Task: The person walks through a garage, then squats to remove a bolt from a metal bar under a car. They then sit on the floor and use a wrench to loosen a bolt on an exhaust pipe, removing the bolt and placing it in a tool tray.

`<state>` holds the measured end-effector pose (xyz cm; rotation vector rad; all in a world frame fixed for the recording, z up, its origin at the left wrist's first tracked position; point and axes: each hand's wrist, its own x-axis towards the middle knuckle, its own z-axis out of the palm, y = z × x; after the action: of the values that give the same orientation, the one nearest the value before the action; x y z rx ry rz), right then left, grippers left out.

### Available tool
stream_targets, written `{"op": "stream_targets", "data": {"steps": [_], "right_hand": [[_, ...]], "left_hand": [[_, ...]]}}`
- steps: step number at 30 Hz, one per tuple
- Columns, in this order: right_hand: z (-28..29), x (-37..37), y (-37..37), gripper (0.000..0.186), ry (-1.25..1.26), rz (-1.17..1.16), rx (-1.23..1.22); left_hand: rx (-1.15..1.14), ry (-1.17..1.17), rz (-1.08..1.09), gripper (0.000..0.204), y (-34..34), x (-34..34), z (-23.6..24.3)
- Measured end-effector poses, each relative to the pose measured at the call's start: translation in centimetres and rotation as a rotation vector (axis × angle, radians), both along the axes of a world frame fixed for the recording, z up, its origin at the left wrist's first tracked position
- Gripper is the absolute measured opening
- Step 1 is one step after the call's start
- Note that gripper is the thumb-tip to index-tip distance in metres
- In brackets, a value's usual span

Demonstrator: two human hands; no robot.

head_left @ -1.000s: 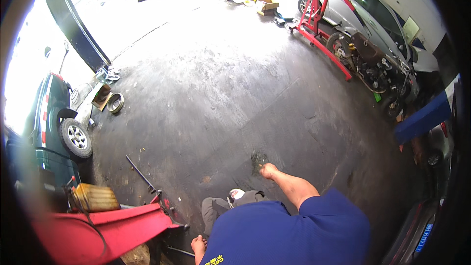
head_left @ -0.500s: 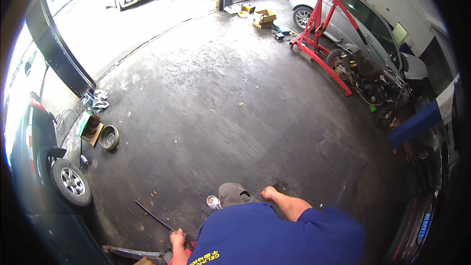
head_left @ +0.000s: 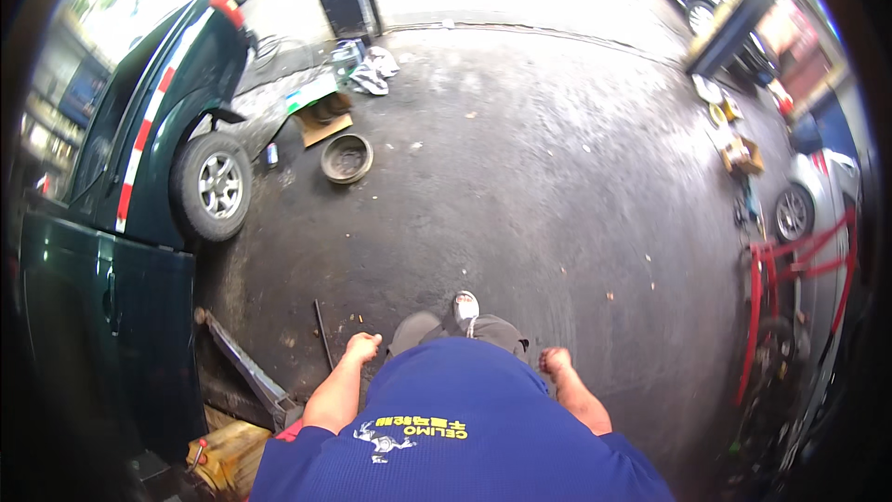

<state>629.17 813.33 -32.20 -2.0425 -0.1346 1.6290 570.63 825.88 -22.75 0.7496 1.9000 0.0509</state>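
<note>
My left hand [head_left: 363, 346] hangs beside my left thigh, its fingers loosely curled with nothing seen in them. Just left of it a thin dark rod [head_left: 322, 333] slants over the floor, apart from the hand; its lower end is hidden behind my forearm. My right hand [head_left: 556, 360] is curled into a fist by my right thigh, and no object shows in it. Left of my left arm lies a long grey metal frame [head_left: 246, 367], with a red part [head_left: 290, 430] at its near end, partly covered by my sleeve.
A dark green vehicle [head_left: 149, 270] with its wheel [head_left: 221, 186] stands at left. Ahead of it are a round basin [head_left: 347, 159], an open carton [head_left: 325, 121] and crumpled plastic [head_left: 376, 70]. A yellowish block [head_left: 232, 454] lies near left. A red hoist frame [head_left: 757, 316] and silver car [head_left: 822, 191] stand right.
My view has swung left, toward the green vehicle. My left hand has come away from the near end of the rod. My right hand has drawn back beside my thigh.
</note>
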Motion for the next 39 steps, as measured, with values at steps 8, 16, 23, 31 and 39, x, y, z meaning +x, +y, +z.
{"op": "stream_targets", "data": {"steps": [8, 16, 23, 31, 39], "right_hand": [[14.9, 6.6, 43.5, 0.013, -0.234, 0.099, 0.339], [3.6, 7.5, 54.9, 0.034, -0.141, 0.263, 0.026], [-4.6, 8.1, 65.8, 0.031, -0.452, 1.066, -0.081], [-0.2, 11.5, 111.9, 0.024, -0.467, 0.884, 0.236], [10.4, 10.1, 160.9, 0.011, -0.275, 0.320, 0.230]], "left_hand": [[-0.162, 0.075, 0.086, 0.048, 14.4, 3.0, -2.3], [-0.041, 0.095, -0.086, 0.047, 51.7, 5.1, -2.0], [0.350, -0.040, 0.107, 0.037, 89.5, 8.9, 4.5], [0.149, 0.104, 0.167, 0.042, 109.1, 11.4, -0.4], [0.001, 0.138, 0.079, 0.048, 119.5, 10.5, -5.8]]}}
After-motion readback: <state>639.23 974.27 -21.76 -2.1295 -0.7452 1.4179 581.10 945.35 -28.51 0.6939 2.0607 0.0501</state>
